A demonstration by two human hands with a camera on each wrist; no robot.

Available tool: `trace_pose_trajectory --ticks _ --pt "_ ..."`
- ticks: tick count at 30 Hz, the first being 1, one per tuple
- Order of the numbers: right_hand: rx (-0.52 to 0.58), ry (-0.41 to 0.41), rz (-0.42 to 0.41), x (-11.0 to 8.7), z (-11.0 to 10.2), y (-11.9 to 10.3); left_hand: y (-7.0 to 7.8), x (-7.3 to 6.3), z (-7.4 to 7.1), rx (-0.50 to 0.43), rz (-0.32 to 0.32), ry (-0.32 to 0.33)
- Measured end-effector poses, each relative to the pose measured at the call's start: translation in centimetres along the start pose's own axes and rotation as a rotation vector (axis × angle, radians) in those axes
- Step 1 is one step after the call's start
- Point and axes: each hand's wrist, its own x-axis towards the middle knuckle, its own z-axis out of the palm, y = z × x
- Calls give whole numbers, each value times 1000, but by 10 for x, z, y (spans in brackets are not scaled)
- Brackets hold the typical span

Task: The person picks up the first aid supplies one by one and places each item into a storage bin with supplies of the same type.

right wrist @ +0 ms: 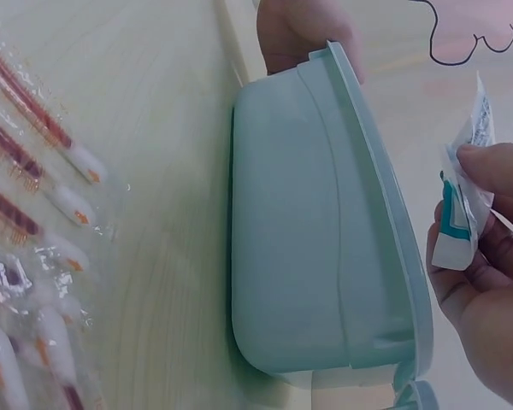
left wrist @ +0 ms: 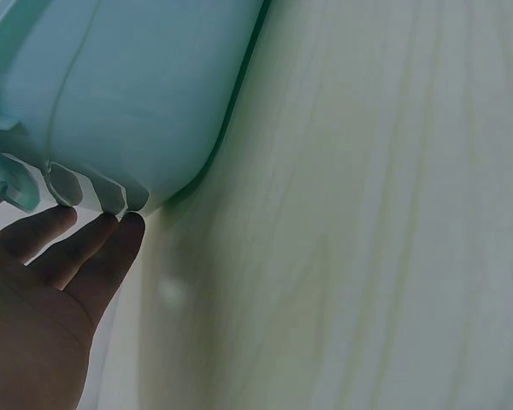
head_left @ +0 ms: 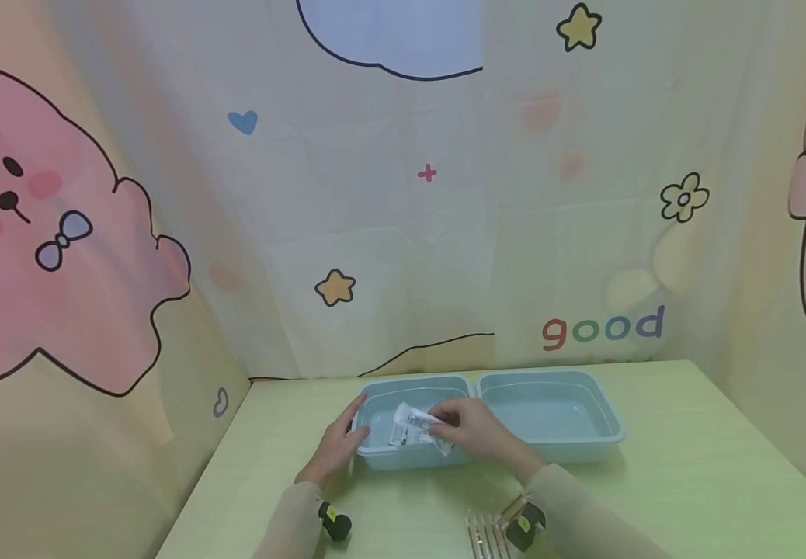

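Head view: my left hand (head_left: pixel 333 446) grips the left end of the left bin (head_left: pixel 403 460), a blue-green plastic tub. Thumb laps over the rim, fingers on the outside. My right hand (head_left: pixel 476 427) pinches a white packet (head_left: pixel 420 419) over that same bin; can't tell if it touches the floor of the bin, or whether a second packet lies under it. Right bin (head_left: pixel 550 388), same colour, sits just beside the left one on the pale wood-grain table (head_left: pixel 689 481). Swabs (head_left: pixel 490 536) in clear wrap lie at the near edge of view, by my right wrist. Black device on each wrist. Printed curtain (head_left: pixel 375 233) behind, with stars and "good" on it.

Left wrist view: my left fingers spread a little, fairly straight, tips against the bin's end wall by the cut-outs (left wrist: pixel 64 184). Thumb out of sight here.

Right wrist view: packet pinched between right thumb and fingers, teal patch near one end, beside the bin rim in this view. Left hand shows at the far end of the bin. Wrapped swabs on the table: brownish shafts, white tips, orange arrows.
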Motion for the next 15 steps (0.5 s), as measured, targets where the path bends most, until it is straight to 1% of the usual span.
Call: trace_pose_trajectory --ticks 4,8,11,15 --pt "7 36 15 1 1 0 1 0 0 12 -7 0" --pt "19 71 19 1 2 0 2 0 -1 13 -1 2" --pt "19 93 23 2 3 2 3 0 -1 7 5 3" --pt "2 119 46 2 5 2 2 0 0 9 -2 -1"
